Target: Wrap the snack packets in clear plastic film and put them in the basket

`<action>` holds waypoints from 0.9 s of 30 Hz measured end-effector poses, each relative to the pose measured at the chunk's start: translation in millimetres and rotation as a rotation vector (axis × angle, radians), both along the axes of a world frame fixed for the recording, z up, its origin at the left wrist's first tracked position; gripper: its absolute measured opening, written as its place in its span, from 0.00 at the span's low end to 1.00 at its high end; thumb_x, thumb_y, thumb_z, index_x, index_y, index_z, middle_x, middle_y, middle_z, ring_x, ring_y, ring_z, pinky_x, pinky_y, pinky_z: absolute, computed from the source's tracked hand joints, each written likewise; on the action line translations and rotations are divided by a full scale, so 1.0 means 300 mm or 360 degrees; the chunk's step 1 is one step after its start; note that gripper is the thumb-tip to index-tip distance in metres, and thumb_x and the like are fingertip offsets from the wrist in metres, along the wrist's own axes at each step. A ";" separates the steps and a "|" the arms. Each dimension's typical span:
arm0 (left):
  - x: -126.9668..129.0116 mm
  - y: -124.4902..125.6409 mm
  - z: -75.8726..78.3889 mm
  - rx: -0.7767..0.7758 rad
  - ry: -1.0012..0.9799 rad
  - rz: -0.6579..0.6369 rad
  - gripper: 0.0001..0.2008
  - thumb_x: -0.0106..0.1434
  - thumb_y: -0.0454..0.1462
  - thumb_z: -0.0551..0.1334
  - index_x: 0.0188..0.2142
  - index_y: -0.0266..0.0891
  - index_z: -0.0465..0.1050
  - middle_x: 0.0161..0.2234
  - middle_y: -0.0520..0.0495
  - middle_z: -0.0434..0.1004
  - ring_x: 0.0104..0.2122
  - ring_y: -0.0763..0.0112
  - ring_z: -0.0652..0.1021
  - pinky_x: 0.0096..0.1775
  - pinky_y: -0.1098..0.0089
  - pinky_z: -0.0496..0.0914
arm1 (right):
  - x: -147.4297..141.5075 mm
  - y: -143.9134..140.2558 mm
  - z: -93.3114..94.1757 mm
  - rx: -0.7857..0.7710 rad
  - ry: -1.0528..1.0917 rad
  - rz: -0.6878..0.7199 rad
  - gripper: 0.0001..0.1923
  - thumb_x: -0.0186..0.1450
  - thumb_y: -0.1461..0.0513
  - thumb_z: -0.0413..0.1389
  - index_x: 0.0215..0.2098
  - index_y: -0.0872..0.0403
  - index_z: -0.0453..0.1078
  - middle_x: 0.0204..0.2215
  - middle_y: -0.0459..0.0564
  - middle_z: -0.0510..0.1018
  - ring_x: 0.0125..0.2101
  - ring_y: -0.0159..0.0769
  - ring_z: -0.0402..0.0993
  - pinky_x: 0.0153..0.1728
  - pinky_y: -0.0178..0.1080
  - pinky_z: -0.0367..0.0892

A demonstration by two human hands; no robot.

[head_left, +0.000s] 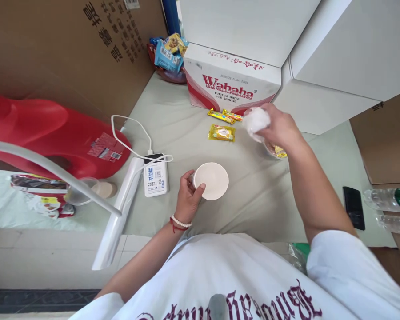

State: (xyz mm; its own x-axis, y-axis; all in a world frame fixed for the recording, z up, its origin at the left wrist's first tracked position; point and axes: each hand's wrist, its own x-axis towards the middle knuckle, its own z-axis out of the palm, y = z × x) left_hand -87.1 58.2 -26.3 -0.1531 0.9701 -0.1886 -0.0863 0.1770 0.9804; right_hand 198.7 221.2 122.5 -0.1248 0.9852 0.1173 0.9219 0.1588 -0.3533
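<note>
Left hand (187,197) pinches the white paper bowl (211,180) steady on the worktop (173,129), while the right hand (279,129), lifted clear, closes around a crumpled white wad (256,121).

1. One view only, from a camera on the person's head, aimed forward and steeply down over the white T-shirt (220,271).
2. It sits close above the pale green table (173,120).
3. The far edge reaches the Wahaha box (231,84) and the cardboard wall (53,44).
</note>
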 end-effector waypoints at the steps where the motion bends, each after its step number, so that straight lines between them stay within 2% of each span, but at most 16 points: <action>1: 0.001 -0.006 0.006 0.0006 -0.0015 -0.0007 0.38 0.57 0.56 0.71 0.60 0.42 0.61 0.55 0.39 0.71 0.55 0.56 0.76 0.55 0.56 0.73 | 0.012 0.087 -0.014 -0.0105 -0.0114 -0.0001 0.36 0.62 0.52 0.62 0.58 0.74 0.68 0.48 0.63 0.81 0.49 0.49 0.79 0.45 0.46 0.69; 3: -0.001 -0.018 0.018 0.0018 -0.0038 -0.0006 0.38 0.57 0.55 0.71 0.59 0.42 0.61 0.55 0.39 0.71 0.54 0.56 0.76 0.54 0.56 0.73 | 0.032 0.233 -0.043 -0.0282 -0.0265 0.0083 0.46 0.65 0.44 0.49 0.52 0.86 0.65 0.45 0.66 0.79 0.46 0.44 0.79 0.41 0.43 0.67; 5: -0.010 -0.027 0.028 0.0026 -0.0046 0.0013 0.39 0.56 0.55 0.72 0.59 0.43 0.60 0.55 0.39 0.71 0.53 0.57 0.77 0.53 0.57 0.74 | 0.049 0.323 -0.054 -0.0395 -0.0354 0.0217 0.52 0.62 0.41 0.39 0.49 0.90 0.64 0.42 0.65 0.79 0.41 0.37 0.80 0.37 0.39 0.65; 7: -0.022 -0.033 0.036 0.0022 -0.0041 0.0036 0.40 0.55 0.55 0.72 0.60 0.43 0.61 0.54 0.39 0.71 0.52 0.57 0.77 0.52 0.57 0.75 | 0.059 0.343 -0.039 -0.0361 -0.0373 0.0310 0.55 0.60 0.40 0.36 0.46 0.91 0.65 0.41 0.65 0.79 0.39 0.35 0.81 0.36 0.37 0.64; 8: -0.027 -0.035 0.038 0.0015 -0.0038 0.0047 0.40 0.55 0.56 0.72 0.60 0.43 0.61 0.54 0.39 0.71 0.52 0.57 0.78 0.51 0.58 0.75 | 0.059 0.323 -0.025 -0.0267 -0.0342 0.0319 0.55 0.61 0.40 0.34 0.44 0.91 0.66 0.42 0.67 0.79 0.41 0.37 0.81 0.37 0.38 0.64; 11: -0.032 -0.032 0.036 -0.0030 -0.0073 0.0067 0.39 0.56 0.56 0.72 0.60 0.43 0.61 0.54 0.39 0.72 0.52 0.56 0.78 0.50 0.58 0.76 | 0.028 0.143 0.016 0.0230 -0.0097 0.0253 0.48 0.71 0.44 0.32 0.40 0.85 0.71 0.49 0.71 0.77 0.47 0.43 0.80 0.44 0.42 0.67; 13: -0.021 -0.025 0.032 -0.0102 -0.0142 0.0062 0.38 0.57 0.56 0.71 0.59 0.43 0.62 0.54 0.39 0.73 0.54 0.55 0.77 0.49 0.58 0.76 | -0.018 -0.053 0.008 0.0467 0.0107 0.0290 0.28 0.75 0.50 0.48 0.45 0.69 0.76 0.49 0.64 0.81 0.46 0.39 0.81 0.49 0.43 0.70; 14: -0.012 -0.022 0.032 -0.0154 -0.0188 0.0049 0.37 0.57 0.56 0.71 0.59 0.43 0.62 0.55 0.39 0.73 0.55 0.55 0.77 0.48 0.59 0.77 | -0.046 -0.160 -0.013 0.0443 0.0202 0.0476 0.19 0.75 0.54 0.53 0.48 0.62 0.77 0.48 0.59 0.82 0.45 0.37 0.81 0.48 0.41 0.73; 15: 0.000 -0.019 0.033 -0.0212 -0.0240 0.0022 0.36 0.58 0.57 0.70 0.58 0.43 0.63 0.56 0.39 0.73 0.55 0.54 0.76 0.46 0.59 0.77 | -0.075 -0.264 -0.045 0.0365 0.0281 0.0727 0.15 0.74 0.56 0.56 0.51 0.58 0.76 0.49 0.57 0.82 0.45 0.37 0.81 0.46 0.40 0.75; 16: 0.014 -0.016 0.036 -0.0272 -0.0297 -0.0028 0.35 0.59 0.57 0.69 0.58 0.44 0.63 0.57 0.39 0.72 0.56 0.53 0.76 0.45 0.60 0.78 | -0.103 -0.362 -0.085 0.0283 0.0292 0.0906 0.16 0.73 0.56 0.58 0.55 0.55 0.74 0.54 0.56 0.80 0.48 0.37 0.81 0.45 0.39 0.76; 18: 0.045 -0.016 0.049 -0.0363 -0.0395 -0.0200 0.34 0.60 0.58 0.68 0.58 0.44 0.64 0.59 0.39 0.71 0.56 0.53 0.76 0.42 0.61 0.78 | -0.144 -0.523 -0.179 0.0208 0.0181 0.0982 0.20 0.72 0.56 0.59 0.60 0.51 0.71 0.62 0.57 0.75 0.49 0.39 0.80 0.39 0.38 0.77; 20: 0.073 -0.020 0.067 -0.0396 -0.0447 -0.0458 0.36 0.60 0.60 0.67 0.59 0.44 0.64 0.60 0.38 0.70 0.55 0.52 0.76 0.42 0.60 0.78 | -0.141 -0.635 -0.262 0.0249 0.0143 0.0886 0.13 0.74 0.62 0.55 0.55 0.51 0.73 0.54 0.55 0.80 0.44 0.37 0.81 0.36 0.37 0.77; 22: 0.090 -0.027 0.084 -0.0367 -0.0421 -0.0684 0.39 0.59 0.61 0.66 0.61 0.43 0.63 0.61 0.36 0.70 0.56 0.50 0.76 0.46 0.56 0.78 | -0.074 -0.710 -0.307 0.0251 0.0198 0.0692 0.12 0.73 0.66 0.52 0.50 0.51 0.74 0.46 0.53 0.83 0.41 0.37 0.81 0.39 0.38 0.77; 24: 0.086 -0.034 0.093 -0.0321 -0.0328 -0.0794 0.39 0.60 0.61 0.66 0.62 0.43 0.64 0.61 0.35 0.69 0.59 0.49 0.74 0.52 0.53 0.76 | 0.059 -0.762 -0.311 0.0198 0.0259 0.0377 0.11 0.73 0.64 0.52 0.48 0.50 0.75 0.44 0.52 0.83 0.42 0.38 0.81 0.42 0.40 0.76; 25: 0.077 -0.036 0.094 -0.0306 -0.0264 -0.0803 0.37 0.60 0.61 0.66 0.61 0.43 0.66 0.60 0.35 0.70 0.59 0.49 0.74 0.53 0.52 0.75 | 0.145 -0.778 -0.300 0.0169 0.0257 0.0154 0.10 0.73 0.62 0.53 0.47 0.51 0.75 0.43 0.53 0.83 0.41 0.38 0.80 0.42 0.40 0.76; 27: 0.043 -0.043 0.090 -0.0306 -0.0131 -0.0770 0.31 0.62 0.59 0.66 0.55 0.42 0.70 0.57 0.37 0.73 0.57 0.51 0.76 0.54 0.52 0.74 | 0.336 -0.779 -0.263 0.0107 0.0136 -0.0388 0.12 0.71 0.56 0.56 0.45 0.53 0.77 0.40 0.54 0.82 0.32 0.38 0.78 0.35 0.40 0.72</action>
State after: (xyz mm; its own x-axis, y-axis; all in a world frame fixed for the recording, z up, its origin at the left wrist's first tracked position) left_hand -74.1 45.4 0.8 0.3264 0.8727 -0.3630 -0.0252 0.3919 0.9196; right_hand 299.4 -12.6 43.4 0.1286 0.9746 0.1834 0.9031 -0.0387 -0.4277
